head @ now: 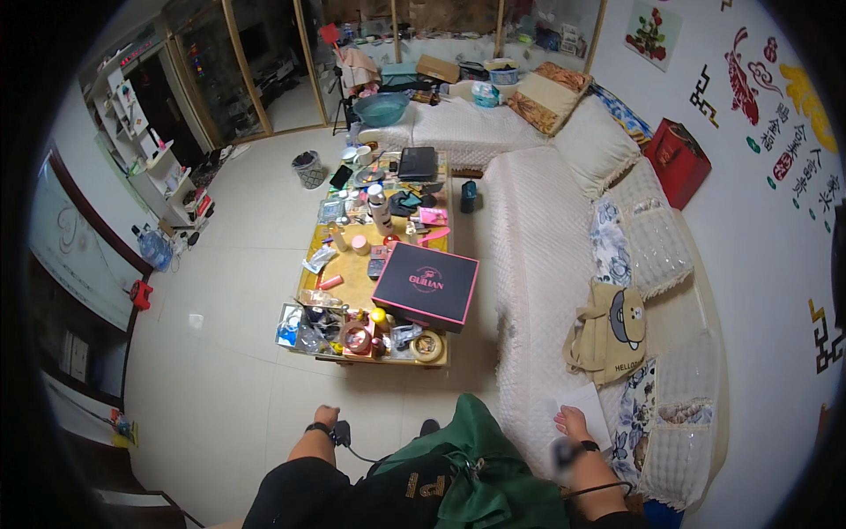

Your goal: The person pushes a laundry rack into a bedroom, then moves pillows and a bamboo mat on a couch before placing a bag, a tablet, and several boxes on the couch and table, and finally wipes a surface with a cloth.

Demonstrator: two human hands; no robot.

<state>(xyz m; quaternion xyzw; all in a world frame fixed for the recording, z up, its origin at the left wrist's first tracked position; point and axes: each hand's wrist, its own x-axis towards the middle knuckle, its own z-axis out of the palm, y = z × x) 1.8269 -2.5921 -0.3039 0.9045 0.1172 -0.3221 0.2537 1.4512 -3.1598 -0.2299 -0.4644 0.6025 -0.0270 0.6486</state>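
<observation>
My left hand [326, 415] hangs over the tiled floor, short of the near end of the low table [357, 291], with its fingers loosely curled. A dark strap circles that wrist, and a small black device [341, 433] with a cable is beside it. On the right, my right hand [571, 422] is above the sofa's front seat, its fingers slightly apart and nothing visible in them. Behind its fingers lies a flat white sheet or packet [590, 408]; I cannot tell whether they touch. A large black box with pink edges and lettering [426, 283] rests on the table.
Bottles and small items crowd the table, with a black laptop-like case [418, 163] at its far end. The quilted corner sofa [542, 264] holds a beige backpack [609, 330] and a red bag [677, 162]. A wastebasket [308, 170] stands left of the table.
</observation>
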